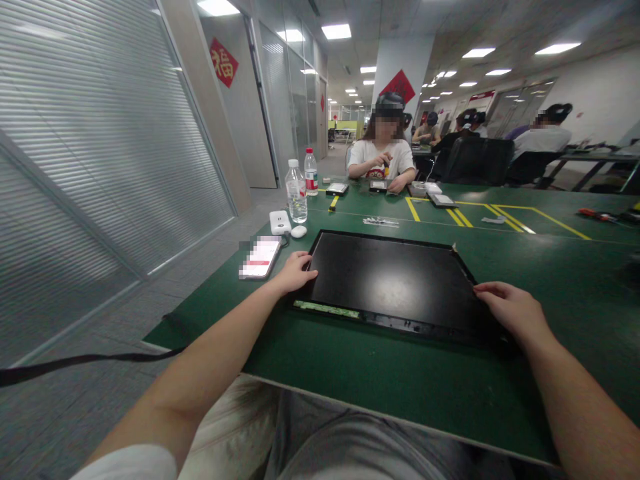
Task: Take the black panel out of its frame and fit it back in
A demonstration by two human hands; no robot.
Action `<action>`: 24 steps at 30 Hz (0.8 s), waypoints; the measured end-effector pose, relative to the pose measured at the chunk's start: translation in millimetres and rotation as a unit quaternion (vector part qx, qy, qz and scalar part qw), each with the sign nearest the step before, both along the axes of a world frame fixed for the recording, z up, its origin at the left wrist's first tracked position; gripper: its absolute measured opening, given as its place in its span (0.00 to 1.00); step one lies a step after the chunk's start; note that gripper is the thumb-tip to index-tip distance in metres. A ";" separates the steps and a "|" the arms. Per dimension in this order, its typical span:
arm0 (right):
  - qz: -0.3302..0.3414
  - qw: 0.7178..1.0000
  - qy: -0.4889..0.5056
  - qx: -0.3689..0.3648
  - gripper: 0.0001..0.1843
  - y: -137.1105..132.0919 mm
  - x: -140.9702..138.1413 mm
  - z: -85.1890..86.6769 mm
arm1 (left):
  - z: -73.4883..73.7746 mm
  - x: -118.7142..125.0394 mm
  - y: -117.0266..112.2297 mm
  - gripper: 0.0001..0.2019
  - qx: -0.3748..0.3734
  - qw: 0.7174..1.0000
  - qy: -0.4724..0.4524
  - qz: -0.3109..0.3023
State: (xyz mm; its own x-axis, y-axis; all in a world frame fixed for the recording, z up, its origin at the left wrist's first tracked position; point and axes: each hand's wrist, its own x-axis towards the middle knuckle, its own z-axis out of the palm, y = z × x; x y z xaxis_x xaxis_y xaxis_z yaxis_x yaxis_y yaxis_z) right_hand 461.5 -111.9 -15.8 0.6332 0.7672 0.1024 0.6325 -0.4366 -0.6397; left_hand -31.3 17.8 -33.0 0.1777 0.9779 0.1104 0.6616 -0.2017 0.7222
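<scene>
A large flat black screen panel [390, 280] lies on the green table [390, 380] in front of me, with a thin green circuit strip [325, 309] along its near left edge. My left hand [294, 272] grips the panel's left edge, fingers curled over it. My right hand [515, 312] holds the panel's right edge, fingers bent over the rim.
A phone [260, 257] lies left of the panel, beside a white charger [280, 221], a white mouse [299, 231] and two water bottles [297, 191]. Across the table a person [383, 157] handles small devices. Yellow tape lines [500, 215] mark the far right. More people sit behind.
</scene>
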 end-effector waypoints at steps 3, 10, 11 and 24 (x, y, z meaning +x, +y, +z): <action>0.002 1.000 0.001 -0.004 0.08 1.1 1.3 -2.2 | 1.2 0.9 -0.5 0.24 -0.006 0.999 0.048 -0.007; 0.022 0.999 -0.034 0.017 0.08 4.4 10.5 -12.2 | -0.7 1.9 0.9 0.26 0.005 0.996 0.087 -0.011; 0.025 0.999 -0.037 0.021 0.08 5.0 12.2 -14.1 | -0.8 2.0 1.2 0.26 0.006 0.996 0.091 -0.012; 0.039 0.997 -0.047 0.042 0.10 10.3 27.6 -31.7 | 4.9 -2.5 -7.2 0.32 0.042 0.990 0.118 -0.067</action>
